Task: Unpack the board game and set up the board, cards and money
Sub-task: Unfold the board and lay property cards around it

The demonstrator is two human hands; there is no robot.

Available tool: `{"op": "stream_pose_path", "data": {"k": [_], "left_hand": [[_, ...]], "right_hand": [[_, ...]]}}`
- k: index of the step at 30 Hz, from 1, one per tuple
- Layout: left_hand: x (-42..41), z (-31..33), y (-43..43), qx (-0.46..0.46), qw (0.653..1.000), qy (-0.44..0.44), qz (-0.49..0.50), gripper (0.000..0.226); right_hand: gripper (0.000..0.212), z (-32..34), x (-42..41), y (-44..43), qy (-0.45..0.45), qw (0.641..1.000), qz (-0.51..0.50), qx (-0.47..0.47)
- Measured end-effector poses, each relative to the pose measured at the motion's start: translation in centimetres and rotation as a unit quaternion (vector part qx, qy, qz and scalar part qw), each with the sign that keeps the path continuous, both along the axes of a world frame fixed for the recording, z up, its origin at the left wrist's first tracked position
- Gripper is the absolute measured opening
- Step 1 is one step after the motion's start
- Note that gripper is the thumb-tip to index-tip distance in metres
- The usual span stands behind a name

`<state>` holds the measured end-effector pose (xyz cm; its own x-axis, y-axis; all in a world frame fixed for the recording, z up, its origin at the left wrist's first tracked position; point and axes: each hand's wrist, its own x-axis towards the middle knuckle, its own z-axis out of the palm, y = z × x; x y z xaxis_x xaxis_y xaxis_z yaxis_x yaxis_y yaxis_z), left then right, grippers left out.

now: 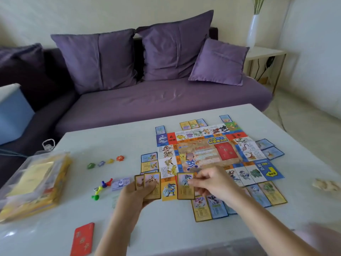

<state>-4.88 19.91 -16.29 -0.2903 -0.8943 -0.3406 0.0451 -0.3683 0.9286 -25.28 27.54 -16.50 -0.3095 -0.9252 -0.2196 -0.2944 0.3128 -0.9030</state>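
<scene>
The colourful game board [208, 154] lies flat on the white table [114, 143], with property cards laid around its edges. My left hand [135, 194] grips a small fan of yellow-bordered cards [150, 183] at the board's near left corner. My right hand [212, 183] pinches a single yellow-bordered card [185, 187] upright just above the board's near edge. Several cards [210, 208] lie flat below the near edge. A red card deck [83, 239] lies near the table's front. A pale purple money note [120, 183] lies left of my left hand.
The clear game package [33, 183] with yellow contents sits at the table's left. Small coloured tokens [106, 161] and pawns [102, 188] lie between it and the board. A crumpled scrap [326, 184] is at the right. A purple sofa [166, 100] stands behind.
</scene>
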Motion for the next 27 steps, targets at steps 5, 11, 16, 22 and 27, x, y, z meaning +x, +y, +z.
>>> {"op": "stream_pose_path", "data": {"k": [5,11,16,22,27], "left_hand": [[1.8,-1.1,0.6,0.047,0.997,0.022,0.066,0.015],[3.3,-0.8,1.4,0.079,0.991,0.027,0.101,0.011],[4.0,-0.8,1.7,0.106,0.989,0.025,0.103,0.013],[4.2,-1.2,1.9,0.120,0.987,0.046,0.095,0.014],[3.7,-1.0,2.2,0.128,0.986,0.055,0.091,0.015]], "right_hand": [[0.031,-2.2,5.1,0.7,0.185,0.979,0.059,0.063],[0.025,-3.2,8.0,0.2,0.340,0.931,0.049,0.123],[0.026,-2.9,8.1,-0.3,0.367,0.921,0.033,0.129],[0.026,-3.1,8.1,-0.7,0.359,0.923,0.015,0.140],[0.026,-3.7,7.8,-1.0,0.343,0.929,0.002,0.140]]}}
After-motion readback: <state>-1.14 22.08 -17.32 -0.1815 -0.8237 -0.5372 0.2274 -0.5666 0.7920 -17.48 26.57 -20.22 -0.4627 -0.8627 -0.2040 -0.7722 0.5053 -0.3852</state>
